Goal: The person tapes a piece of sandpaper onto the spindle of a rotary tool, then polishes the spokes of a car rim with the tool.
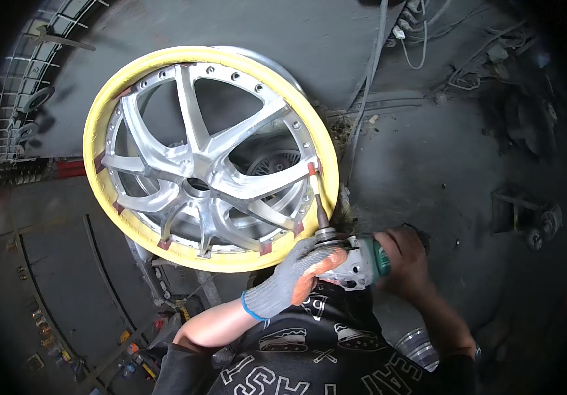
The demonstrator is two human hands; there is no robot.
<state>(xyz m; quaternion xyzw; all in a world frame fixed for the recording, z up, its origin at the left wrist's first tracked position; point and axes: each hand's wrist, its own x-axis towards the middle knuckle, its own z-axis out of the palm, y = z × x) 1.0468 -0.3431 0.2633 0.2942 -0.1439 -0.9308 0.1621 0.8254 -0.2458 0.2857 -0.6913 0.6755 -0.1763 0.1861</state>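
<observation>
A silver alloy wheel rim (194,122) faces me, its outer edge wrapped in yellow tape (328,155). Small dark red patches show at several spoke ends. My left hand (293,280), in a grey glove with orange on it, is closed around the front of an angle grinder (356,266). Behind it, my right hand (403,263) grips the green body; part of those fingers is hidden. From the grinder a tapered shaft (322,214) with a red tip (311,169) reaches up to a spoke's outer end at the wheel's right side. Whether the tip touches is unclear.
Another wheel (277,163) shows behind the spokes. Cables (369,72) run along the grey surface at upper right. A wire rack (30,85) stands at upper left. Shelving with small items (53,336) is at lower left, and a metal cylinder (418,345) sits at lower right.
</observation>
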